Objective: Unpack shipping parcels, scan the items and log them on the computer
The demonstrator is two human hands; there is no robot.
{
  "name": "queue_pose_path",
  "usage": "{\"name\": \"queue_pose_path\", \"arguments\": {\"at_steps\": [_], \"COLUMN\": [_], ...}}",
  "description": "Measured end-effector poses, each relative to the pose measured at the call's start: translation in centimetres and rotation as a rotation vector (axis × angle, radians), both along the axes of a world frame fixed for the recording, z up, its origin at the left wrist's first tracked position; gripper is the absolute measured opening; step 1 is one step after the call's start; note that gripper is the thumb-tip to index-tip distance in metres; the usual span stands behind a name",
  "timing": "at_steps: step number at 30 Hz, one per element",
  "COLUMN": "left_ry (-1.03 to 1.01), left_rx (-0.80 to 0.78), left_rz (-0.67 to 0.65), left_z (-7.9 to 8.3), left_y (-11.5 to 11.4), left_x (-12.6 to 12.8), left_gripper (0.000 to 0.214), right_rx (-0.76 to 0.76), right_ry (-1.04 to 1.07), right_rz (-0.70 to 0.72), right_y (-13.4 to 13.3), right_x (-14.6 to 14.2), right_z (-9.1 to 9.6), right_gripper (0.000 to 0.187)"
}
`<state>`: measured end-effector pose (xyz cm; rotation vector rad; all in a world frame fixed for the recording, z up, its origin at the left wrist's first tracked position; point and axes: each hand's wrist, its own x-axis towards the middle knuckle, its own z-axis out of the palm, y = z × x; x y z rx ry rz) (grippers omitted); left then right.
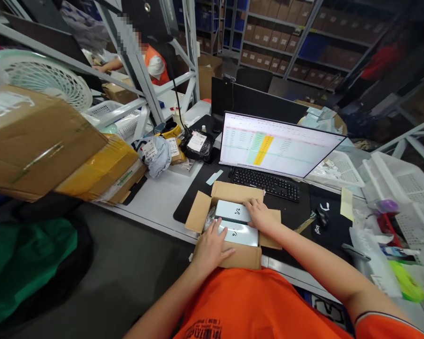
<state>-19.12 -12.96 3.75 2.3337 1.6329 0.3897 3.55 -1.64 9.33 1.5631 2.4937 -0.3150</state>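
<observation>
An open cardboard carton (237, 190) stands on the desk in front of me with its flaps folded out. Inside, two slim white boxes lie side by side: a far white box (228, 210) and a near white box (245, 235), each with a dark curly mark on top. My left hand (210, 247) rests over the carton's left side, fingers spread, its tips on the near box. My right hand (259, 216) is closed over the right end of the far box, partly hiding it. Clear plastic wrap (209, 219) shows at the carton's left inside.
Behind the carton are a black keyboard (265, 183) and a lit monitor (275, 146). A mouse (321, 217) lies to the right, near white baskets (406, 188). Wrapped parcels (155, 153) and large cartons (38, 141) crowd the left. A person in an orange vest (153, 63) sits beyond the frame.
</observation>
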Motion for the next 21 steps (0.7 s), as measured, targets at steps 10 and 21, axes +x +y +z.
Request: {"name": "queue_pose_path", "arguments": {"at_steps": [10, 21], "left_ry": [0.035, -0.012], "left_rx": [0.006, 0.138], "left_rz": [-0.03, -0.04], "left_z": [0.0, -3.8], "left_y": [-0.2, 3.0], "left_x": [-0.1, -0.8], "left_gripper": [0.059, 0.047], "right_rx": [-0.034, 0.249], "right_ry": [0.086, 1.149], "right_rz": [-0.008, -0.405], "right_y": [0.1, -3.6], "right_x": [0.5, 9.8], "right_z": [1.1, 6.6], "right_gripper": [0.071, 0.076]}}
